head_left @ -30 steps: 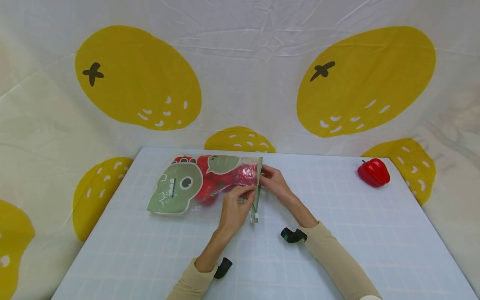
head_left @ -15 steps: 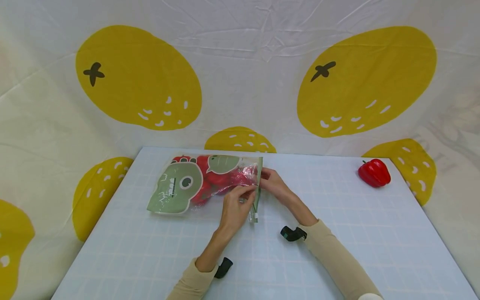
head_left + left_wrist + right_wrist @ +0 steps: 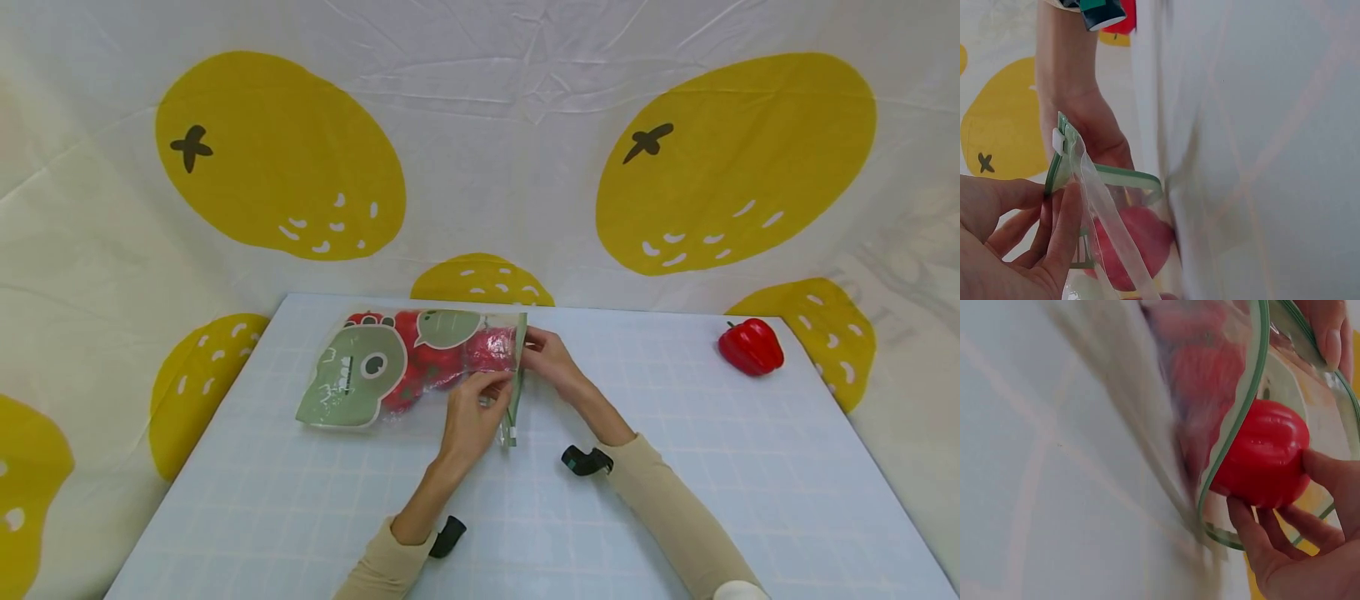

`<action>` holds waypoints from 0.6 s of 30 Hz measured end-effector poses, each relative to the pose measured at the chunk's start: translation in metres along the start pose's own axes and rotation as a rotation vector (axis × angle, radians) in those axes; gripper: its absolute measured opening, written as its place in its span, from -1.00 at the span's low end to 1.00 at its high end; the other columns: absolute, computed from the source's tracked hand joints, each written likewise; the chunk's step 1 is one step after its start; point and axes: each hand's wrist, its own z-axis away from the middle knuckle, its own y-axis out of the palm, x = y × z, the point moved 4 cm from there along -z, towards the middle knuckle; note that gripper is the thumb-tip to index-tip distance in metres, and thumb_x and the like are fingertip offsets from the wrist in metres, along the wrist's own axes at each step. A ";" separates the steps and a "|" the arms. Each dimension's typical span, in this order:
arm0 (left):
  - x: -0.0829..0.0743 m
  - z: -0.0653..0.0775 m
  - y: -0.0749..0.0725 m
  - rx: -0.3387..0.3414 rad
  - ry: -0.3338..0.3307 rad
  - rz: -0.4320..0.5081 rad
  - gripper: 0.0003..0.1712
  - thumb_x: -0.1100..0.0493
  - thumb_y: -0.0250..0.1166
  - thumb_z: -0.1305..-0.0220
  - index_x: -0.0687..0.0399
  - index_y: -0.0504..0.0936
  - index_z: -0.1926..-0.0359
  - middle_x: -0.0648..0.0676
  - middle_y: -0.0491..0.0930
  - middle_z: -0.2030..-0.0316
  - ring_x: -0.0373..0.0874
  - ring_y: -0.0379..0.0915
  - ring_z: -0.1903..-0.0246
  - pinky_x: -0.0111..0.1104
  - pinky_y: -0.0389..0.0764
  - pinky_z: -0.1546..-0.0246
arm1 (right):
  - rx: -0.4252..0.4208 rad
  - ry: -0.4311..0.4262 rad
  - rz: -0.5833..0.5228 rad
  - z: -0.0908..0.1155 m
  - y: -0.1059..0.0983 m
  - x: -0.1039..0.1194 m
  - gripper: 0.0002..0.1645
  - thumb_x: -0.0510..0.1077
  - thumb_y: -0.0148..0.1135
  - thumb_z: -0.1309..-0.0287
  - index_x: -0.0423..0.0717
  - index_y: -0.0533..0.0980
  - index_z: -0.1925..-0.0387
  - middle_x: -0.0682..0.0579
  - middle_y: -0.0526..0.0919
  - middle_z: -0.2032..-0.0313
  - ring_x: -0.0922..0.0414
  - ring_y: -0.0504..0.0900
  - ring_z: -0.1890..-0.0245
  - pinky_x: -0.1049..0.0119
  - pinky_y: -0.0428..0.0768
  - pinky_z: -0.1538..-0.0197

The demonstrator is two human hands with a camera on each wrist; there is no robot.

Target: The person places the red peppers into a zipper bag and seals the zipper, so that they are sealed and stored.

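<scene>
A clear zip bag [image 3: 372, 367] with a green dinosaur print lies on the table, its mouth toward the right. Several red vegetables [image 3: 442, 367] show through its film. My left hand [image 3: 468, 417] pinches the near edge of the mouth between thumb and fingers; the left wrist view shows the white slider [image 3: 1058, 141] just above that pinch. At the mouth, my right hand [image 3: 1316, 531] holds a red bell pepper [image 3: 1266, 453] by thumb and fingertips, the pepper partly inside the green-edged opening. In the head view the bag edge hides the right fingertips [image 3: 529, 342].
Another red bell pepper [image 3: 751, 347] lies at the far right of the table [image 3: 675, 417]. A white cloth [image 3: 495, 167] with yellow fruit prints hangs behind the table's back edge. Black wrist cameras [image 3: 587, 461] sit on both forearms.
Red vegetables inside the bag have shifted left, and a red shape now shows at the mouth end. My right hand has moved only slightly; the left keeps its pinch.
</scene>
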 end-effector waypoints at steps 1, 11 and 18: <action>0.000 0.000 0.000 0.001 -0.002 0.000 -0.80 0.35 0.37 -0.30 0.26 0.77 0.06 0.12 0.72 0.29 -0.05 0.66 0.33 -0.46 0.64 0.39 | -0.011 -0.001 0.001 -0.001 -0.001 0.000 -0.41 -0.09 0.18 -0.40 -0.21 0.43 -0.39 -0.21 0.56 -0.25 -0.10 0.53 -0.21 0.13 0.60 -0.18; -0.001 0.000 0.000 0.017 -0.022 -0.002 -0.79 0.34 0.34 -0.34 0.25 0.77 0.03 0.14 0.73 0.20 -0.03 0.67 0.29 -0.46 0.65 0.38 | -0.123 0.000 0.007 -0.011 0.006 0.005 -0.45 -0.23 0.18 -0.33 -0.32 0.47 -0.32 -0.29 0.56 -0.24 -0.17 0.49 -0.29 0.07 0.51 -0.30; -0.002 0.002 0.000 0.029 -0.038 -0.004 -0.77 0.31 0.34 -0.36 0.20 0.77 0.00 0.14 0.73 0.16 -0.02 0.66 0.26 -0.45 0.67 0.35 | -0.180 0.017 0.005 -0.015 0.013 0.004 -0.45 -0.24 0.19 -0.33 -0.38 0.44 -0.30 -0.32 0.57 -0.20 -0.17 0.50 -0.26 0.00 0.43 -0.37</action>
